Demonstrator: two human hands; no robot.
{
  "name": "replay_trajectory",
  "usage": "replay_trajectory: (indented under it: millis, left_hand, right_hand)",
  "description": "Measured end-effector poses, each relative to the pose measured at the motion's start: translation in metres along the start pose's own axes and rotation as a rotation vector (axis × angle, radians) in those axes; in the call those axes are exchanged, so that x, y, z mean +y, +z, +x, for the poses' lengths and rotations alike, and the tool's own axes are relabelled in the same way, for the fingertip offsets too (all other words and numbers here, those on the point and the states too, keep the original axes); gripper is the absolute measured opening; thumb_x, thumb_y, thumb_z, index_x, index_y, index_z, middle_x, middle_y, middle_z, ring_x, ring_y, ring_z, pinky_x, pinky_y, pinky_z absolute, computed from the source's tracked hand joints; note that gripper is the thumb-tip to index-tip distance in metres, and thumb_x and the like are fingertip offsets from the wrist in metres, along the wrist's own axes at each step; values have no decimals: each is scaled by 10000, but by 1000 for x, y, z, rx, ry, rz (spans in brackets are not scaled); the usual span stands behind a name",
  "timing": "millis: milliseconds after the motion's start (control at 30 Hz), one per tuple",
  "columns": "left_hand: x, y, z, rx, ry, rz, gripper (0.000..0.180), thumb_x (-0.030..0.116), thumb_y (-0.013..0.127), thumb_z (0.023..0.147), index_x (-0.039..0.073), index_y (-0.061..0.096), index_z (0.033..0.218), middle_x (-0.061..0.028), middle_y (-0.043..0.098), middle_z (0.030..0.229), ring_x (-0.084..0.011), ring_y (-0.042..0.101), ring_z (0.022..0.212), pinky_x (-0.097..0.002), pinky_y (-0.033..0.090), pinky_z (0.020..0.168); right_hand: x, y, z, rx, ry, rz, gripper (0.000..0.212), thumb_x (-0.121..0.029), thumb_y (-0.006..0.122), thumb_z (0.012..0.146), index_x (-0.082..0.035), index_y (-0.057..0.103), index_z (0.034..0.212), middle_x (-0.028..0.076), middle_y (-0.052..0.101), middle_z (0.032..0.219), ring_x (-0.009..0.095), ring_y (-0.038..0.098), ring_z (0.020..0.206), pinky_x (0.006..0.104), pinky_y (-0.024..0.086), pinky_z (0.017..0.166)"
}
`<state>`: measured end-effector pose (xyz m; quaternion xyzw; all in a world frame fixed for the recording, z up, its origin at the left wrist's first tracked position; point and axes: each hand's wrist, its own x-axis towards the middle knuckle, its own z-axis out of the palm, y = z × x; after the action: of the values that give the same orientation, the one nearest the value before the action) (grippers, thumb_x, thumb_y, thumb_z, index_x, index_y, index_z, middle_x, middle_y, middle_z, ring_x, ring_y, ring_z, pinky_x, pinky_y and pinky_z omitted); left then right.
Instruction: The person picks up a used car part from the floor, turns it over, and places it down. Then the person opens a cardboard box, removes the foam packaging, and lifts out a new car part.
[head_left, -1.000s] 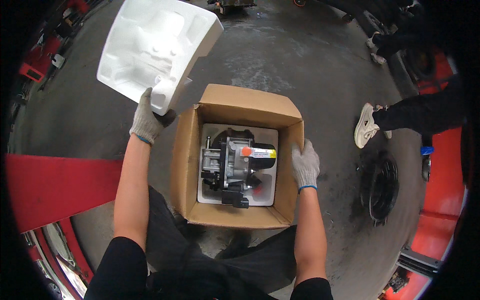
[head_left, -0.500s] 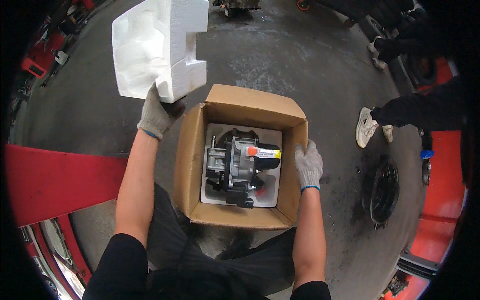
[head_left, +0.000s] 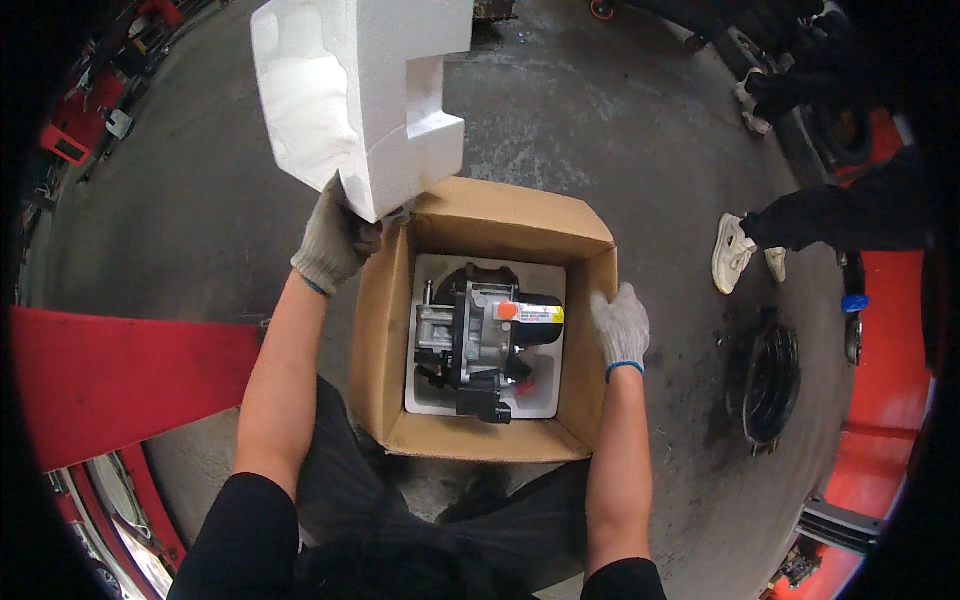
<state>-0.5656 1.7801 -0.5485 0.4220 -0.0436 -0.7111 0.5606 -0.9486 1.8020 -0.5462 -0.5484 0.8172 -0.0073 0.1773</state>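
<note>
Gloved in pale knit with dark palms, my left hand [head_left: 338, 240] grips the lower edge of a white foam packing block [head_left: 405, 130], raised tilted beyond the box's far left corner. The cardboard box [head_left: 515, 208] stands open between my knees. My right hand [head_left: 621, 326], in a matching glove, is closed over the box's right wall, its fingertips partly hidden. Inside the box, a metal and black mechanical unit [head_left: 485, 340], with an orange cap and a label, lies in a white foam tray [head_left: 545, 385].
A red panel [head_left: 140, 375] juts in from the left. On the floor at right lies a black wheel rim [head_left: 772, 385], with another person's light shoe [head_left: 732, 255] beyond it. Red equipment [head_left: 885, 350] lines the right edge. Tools and red boxes [head_left: 75, 140] sit far left.
My left hand has moved to the right and slightly nearer with the foam block, which has turned a little. My right hand stays at the box wall.
</note>
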Motion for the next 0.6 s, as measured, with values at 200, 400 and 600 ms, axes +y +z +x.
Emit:
replay_trajectory:
  millis: [200,400,600]
  left_hand:
    - [-7,-6,12,-119,-61,-39,384,495,458,1042,155,611,1132,-53,633,833,-108,508,519,-190,357,393]
    - [-13,1,15,-6,-1,168,364,485,440,1059,163,607,1084,0,599,725,-76,479,454,-179,374,366]
    - [-14,2,11,23,-44,298,426,542,410,1060,159,598,1045,19,587,643,-67,436,366,-186,346,311]
  right_hand:
    - [-1,7,4,10,-7,-7,463,-412,601,917,11,631,1104,294,702,1088,453,663,1068,519,514,934]
    - [-2,5,2,-6,10,-1,477,-432,597,928,-5,632,1138,279,702,1112,446,658,1090,514,514,941]
    - [-6,3,0,-12,42,24,492,-449,604,919,-15,641,1147,285,692,1133,455,643,1105,523,502,931]
